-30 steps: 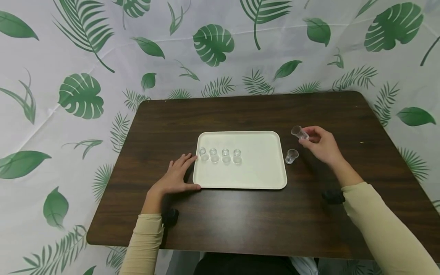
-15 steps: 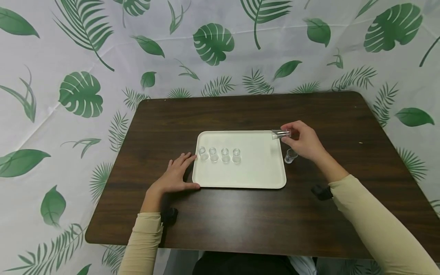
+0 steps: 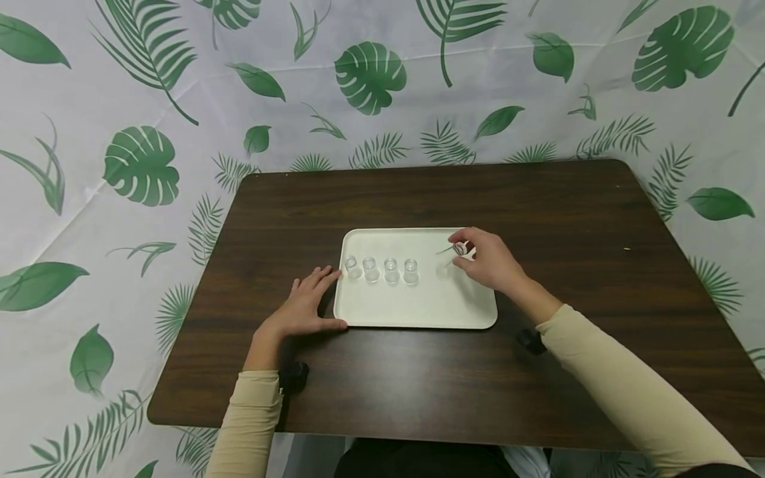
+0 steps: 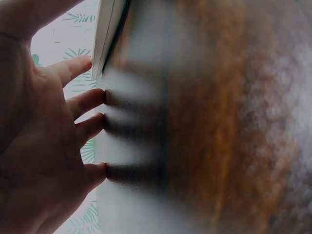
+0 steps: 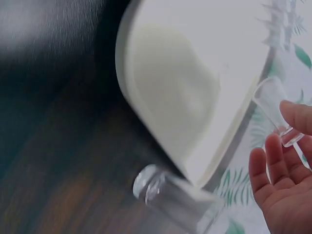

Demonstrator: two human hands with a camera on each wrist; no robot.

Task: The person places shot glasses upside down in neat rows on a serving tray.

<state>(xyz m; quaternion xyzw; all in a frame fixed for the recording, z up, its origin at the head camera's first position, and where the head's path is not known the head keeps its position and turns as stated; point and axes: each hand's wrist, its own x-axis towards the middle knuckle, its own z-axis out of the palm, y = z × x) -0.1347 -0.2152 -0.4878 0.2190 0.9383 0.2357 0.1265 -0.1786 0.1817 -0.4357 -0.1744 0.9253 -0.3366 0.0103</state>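
My right hand [image 3: 487,261] pinches a small clear shot glass [image 5: 271,105] near its thick base, over the right part of the cream tray [image 3: 418,312]. In the head view the held glass lies tilted, its mouth toward the left. Several matching shot glasses [image 3: 391,271] stand in a row on the tray's left half, narrow ends up. My left hand [image 3: 303,309] rests with spread fingers at the tray's left edge, thumb by the near left corner. In the left wrist view its fingertips [image 4: 100,170] touch the table.
Another shot glass [image 5: 170,197] stands on the table just beyond the tray's right end, hidden behind my right hand and forearm in the head view. The dark wooden table [image 3: 418,378] backs onto a leaf-patterned cloth [image 3: 382,139].
My right hand has carried the shot glass leftward from beside the tray to over it, turning it from mouth-up tilt onto its side. The left hand has stayed put.
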